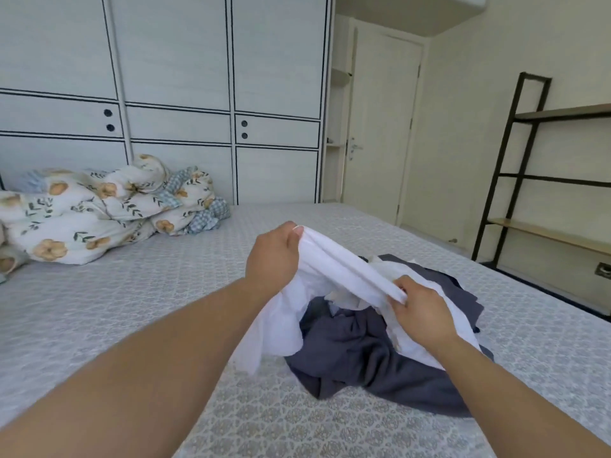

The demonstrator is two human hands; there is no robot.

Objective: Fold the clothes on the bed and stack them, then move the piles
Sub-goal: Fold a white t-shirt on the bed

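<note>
Left hand: centre of the view, raised, fingers curled round the upper edge of a white garment.
Right hand: toward 4 o'clock, lower, pinching the same edge.
White garment: stretched between both hands, the rest hanging down onto the pile.
Dark grey clothes: crumpled heap at 5 o'clock, under the garment.
Bed: grey patterned cover.
Floral duvet: bunched at 10 o'clock.
Wardrobe: 11 o'clock.
Door: 1 o'clock.
Black shelf: 3 o'clock.

White garment above grey clothes
</note>
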